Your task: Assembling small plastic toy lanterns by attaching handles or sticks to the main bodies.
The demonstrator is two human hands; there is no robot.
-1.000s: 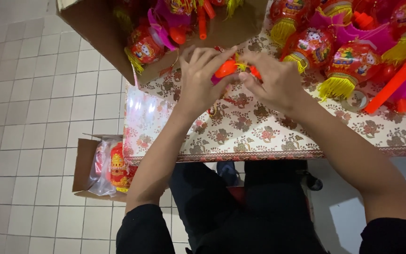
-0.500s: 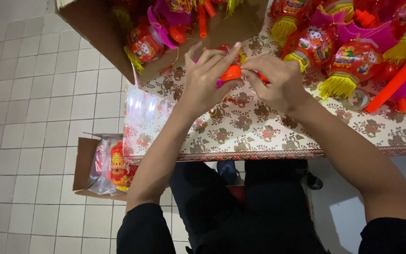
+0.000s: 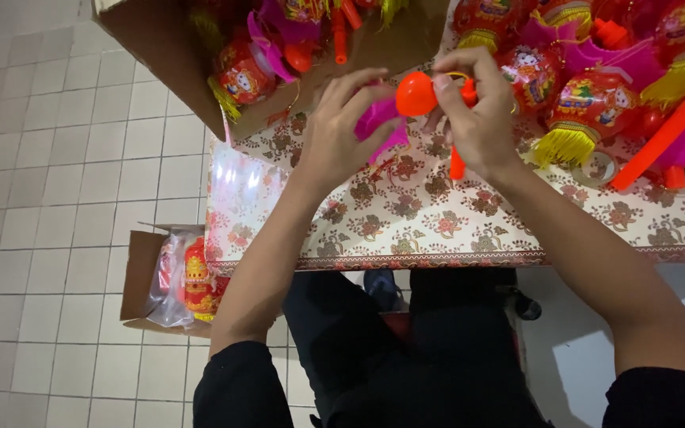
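Two hands worked close together above the bench, which wore a floral cloth. Left hand was closed around a magenta plastic piece, and right hand pinched an orange toy part with a round end, the two pieces touching between the hands. Just beyond lay a heap of red lanterns with yellow tassels. An open cardboard box at upper left held more. A smaller box sat on the tiled floor.
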